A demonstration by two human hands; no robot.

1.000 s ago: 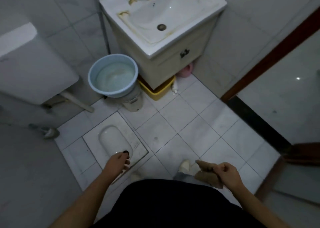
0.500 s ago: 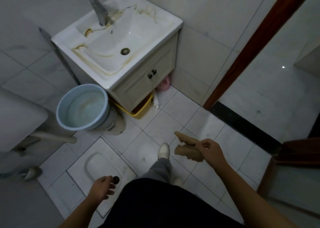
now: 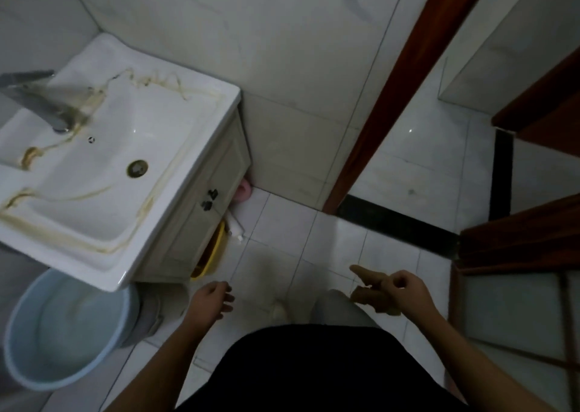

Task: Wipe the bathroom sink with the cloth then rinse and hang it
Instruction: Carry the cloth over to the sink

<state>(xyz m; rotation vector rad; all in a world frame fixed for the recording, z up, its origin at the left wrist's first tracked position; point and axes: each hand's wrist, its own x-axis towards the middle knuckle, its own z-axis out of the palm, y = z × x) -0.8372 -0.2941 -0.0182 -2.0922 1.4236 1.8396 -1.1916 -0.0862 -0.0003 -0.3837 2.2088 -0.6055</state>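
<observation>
A white bathroom sink (image 3: 188, 135) with yellow-brown stains along its rim stands on a white cabinet at the left. Its drain (image 3: 137, 168) sits mid-basin and a blurred metal faucet (image 3: 37, 98) is at the far left. My right hand (image 3: 408, 292) is closed around a bunched tan cloth (image 3: 367, 286), low at the right, well away from the sink. My left hand (image 3: 212, 298) hangs loose with fingers apart, holding nothing, just below the sink's front corner.
A light blue bucket (image 3: 62, 333) stands on the floor under the sink's near corner. A yellow basin (image 3: 213, 255) and a pink item (image 3: 243, 190) lie by the cabinet base. A red-brown door frame (image 3: 408, 76) and dark threshold (image 3: 398, 220) are at the right.
The view has swung closer to the sink, which now fills the left side. My left hand has come up and forward beside the sink; my right hand still holds the cloth.
</observation>
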